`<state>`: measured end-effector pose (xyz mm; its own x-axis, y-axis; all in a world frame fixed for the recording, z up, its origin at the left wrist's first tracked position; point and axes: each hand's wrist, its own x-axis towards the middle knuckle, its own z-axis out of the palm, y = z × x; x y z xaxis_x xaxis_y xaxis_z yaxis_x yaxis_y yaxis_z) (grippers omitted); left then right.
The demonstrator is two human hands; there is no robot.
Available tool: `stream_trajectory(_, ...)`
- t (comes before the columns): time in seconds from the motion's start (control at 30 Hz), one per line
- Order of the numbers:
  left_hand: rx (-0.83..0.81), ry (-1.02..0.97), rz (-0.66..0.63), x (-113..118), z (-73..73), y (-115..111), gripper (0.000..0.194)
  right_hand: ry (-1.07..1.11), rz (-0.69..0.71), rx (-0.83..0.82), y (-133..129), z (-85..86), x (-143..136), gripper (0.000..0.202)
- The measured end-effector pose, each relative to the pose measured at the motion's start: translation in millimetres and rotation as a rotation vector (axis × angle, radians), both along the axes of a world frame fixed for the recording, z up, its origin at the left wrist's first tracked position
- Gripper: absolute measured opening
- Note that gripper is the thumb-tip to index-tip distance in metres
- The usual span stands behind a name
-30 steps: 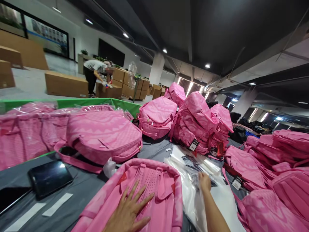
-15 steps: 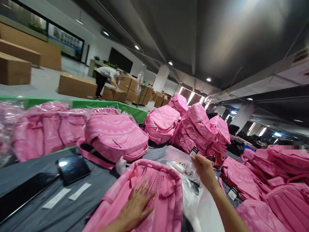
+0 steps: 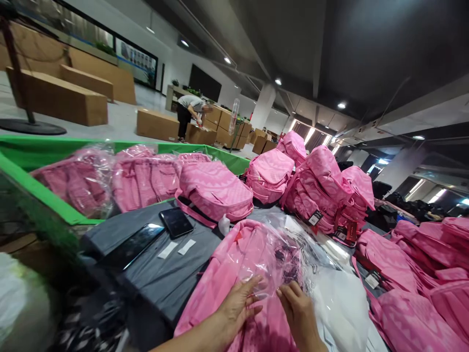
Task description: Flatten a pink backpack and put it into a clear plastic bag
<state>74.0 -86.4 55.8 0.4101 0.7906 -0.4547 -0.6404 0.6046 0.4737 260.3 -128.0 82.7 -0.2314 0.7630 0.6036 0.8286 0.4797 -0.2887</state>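
A pink backpack (image 3: 216, 278) lies in front of me on the dark cloth-covered table (image 3: 146, 274). Over its upper part spreads a clear plastic bag (image 3: 269, 256) with black print at its right. My right hand (image 3: 298, 315) has its thumb and fingers pinched together on the bag's near edge. Close by on the left, my left hand (image 3: 238, 305) is open at the bag, thumb and fingers apart. A stack of whitish plastic bags (image 3: 340, 298) lies to the right of the backpack.
Two dark phones or tablets, the nearer a tablet (image 3: 135, 244), and white strips (image 3: 167, 250) lie left. Pink backpacks (image 3: 311, 181) are piled behind and right. A green-edged bin (image 3: 47, 195) holds bagged backpacks. Farther back, a person (image 3: 188, 115) bends over cartons (image 3: 157, 124).
My right hand has brought a clear bag from the stack over the backpack. My left hand has lifted off the backpack and moved to the bag. The view has swung left.
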Motion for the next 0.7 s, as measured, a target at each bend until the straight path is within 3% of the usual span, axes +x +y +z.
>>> stream_trajectory(0.1, 0.025, 0.129, -0.016, -2, -3.0, -8, 0.062, 0.018, -0.133, -0.111, -12, -12.7, 8, 0.045)
stream_trajectory(0.2, 0.133, 0.233, -0.063, 1, -11.8, -10, 0.064, 0.176, -0.28, -0.221, -14, -15.2, 19, 0.048)
stream_trajectory(0.27, 0.291, 0.358, -0.016, 0, -19.3, -2, 0.066, 0.42, -0.336, -0.305, -8, -9.2, 28, 0.058)
stream_trajectory(0.33, 0.458, 0.526, 0.045, -9, -24.9, 11, 0.069, 0.815, -0.347, -0.382, 2, 1.6, 38, 0.065)
stream_trajectory(0.43, 0.725, 0.851, 0.116, -33, -24.9, 29, 0.058, 1.254, -0.312, -0.437, 16, 18.3, 53, 0.078)
stream_trajectory(0.5, 0.996, 1.116, 0.27, -45, -19.2, 31, 0.048, 1.302, -0.283, -0.466, 22, 26.2, 54, 0.082)
stream_trajectory(0.57, 1.332, 1.371, 0.438, -46, -11.3, 25, 0.052, 1.286, -0.254, -0.539, 26, 32.5, 46, 0.081)
stream_trajectory(0.63, 1.619, 1.577, 0.455, -38, -2.8, 22, 0.061, 1.214, -0.201, -0.629, 24, 38.3, 33, 0.078)
stream_trajectory(0.7, 1.687, 1.751, 0.366, -28, 5.0, 28, 0.059, 1.008, -0.119, -0.612, 14, 41.5, 22, 0.07)
